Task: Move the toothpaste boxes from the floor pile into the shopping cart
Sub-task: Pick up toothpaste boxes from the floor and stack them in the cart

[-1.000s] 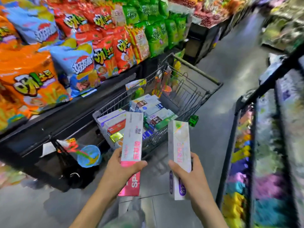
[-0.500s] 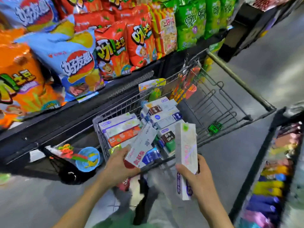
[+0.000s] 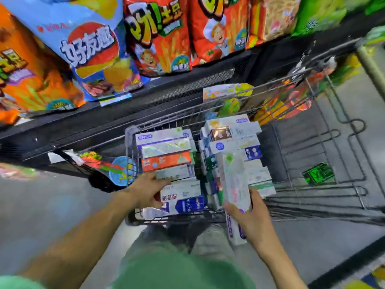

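**A:** So, which step is being worked on here? Two boxes seem to be handled at once.

**B:** Pretty much, the drop-off step. The shopping cart (image 3: 277,140) is seen from above, and the stacked toothpaste boxes (image 3: 166,151) are packed into its near end, around 12 o'clock from the hands. A white box with red lettering (image 3: 180,192) is being laid flat onto the left stack by the left hand (image 3: 145,191); it's pinched at its left end, thumb on top, fingers curled underneath. It looks nearly seated on the stack, though whether it's fully resting can't be told through the blur.

**A:** And the other one?

**B:** A long pale box (image 3: 235,184) is gripped by the right hand (image 3: 253,215), fingers wrapped around its lower part. It's held lengthwise, top end pointing to 12 o'clock over the right stack, bottom end hanging outside the cart's near rim. So it isn't placed yet.

**A:** What's needed next, then?

**B:** Probably the left box gets released once it's flat, then the pale one has to be tipped forward over the rim and laid across the right stack. That stack looks a bit uneven, so a careless drop could send it sliding toward the bare wire floor at 3 o'clock. The floor pile isn't in view, so how many are left can't be judged.

**A:** And the snack bags (image 3: 158,36) at 11 o'clock?

**B:** Just shelf stock, not touched.
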### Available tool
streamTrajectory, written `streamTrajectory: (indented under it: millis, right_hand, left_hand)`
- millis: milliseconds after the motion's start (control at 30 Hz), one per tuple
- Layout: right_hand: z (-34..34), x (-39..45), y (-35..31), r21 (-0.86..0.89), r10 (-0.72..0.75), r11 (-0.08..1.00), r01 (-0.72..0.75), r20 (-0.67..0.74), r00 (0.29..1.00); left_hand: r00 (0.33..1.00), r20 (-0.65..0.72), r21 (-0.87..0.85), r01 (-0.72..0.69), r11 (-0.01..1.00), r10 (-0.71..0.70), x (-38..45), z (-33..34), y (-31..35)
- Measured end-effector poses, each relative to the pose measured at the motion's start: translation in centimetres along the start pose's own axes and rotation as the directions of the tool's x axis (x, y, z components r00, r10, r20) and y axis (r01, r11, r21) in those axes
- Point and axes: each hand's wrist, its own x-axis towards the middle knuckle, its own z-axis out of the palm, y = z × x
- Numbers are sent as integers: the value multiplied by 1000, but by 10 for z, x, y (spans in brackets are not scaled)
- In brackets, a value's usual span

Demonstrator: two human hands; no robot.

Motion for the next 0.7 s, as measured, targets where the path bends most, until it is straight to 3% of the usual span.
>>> streamTrajectory:
  millis: [167, 267, 467, 567, 700]
  right_hand:
    - [-1, 32, 4, -54, 38, 998, -31, 118, 992]
    - [5, 48, 3, -142, 26, 990, 2, 193, 981]
    - [25, 77, -1, -339, -3, 934, 109, 298, 954]
    - [38, 97, -2, -456, -76, 849, 268, 396, 915]
    - [79, 137, 8, -621, -131, 611, 491, 532, 836]
  left_hand:
    - [982, 180, 102, 33, 994, -51, 11, 17, -4]
    - [970, 204, 76, 120, 990, -133, 16, 25, 2]
    - [942, 89, -233, 337, 912, -325, -2, 45, 10]
    - [866, -91, -354, 433, 829, -492, -26, 57, 16]
    - [733, -289, -429, 477, 767, -616, -56, 76, 16]
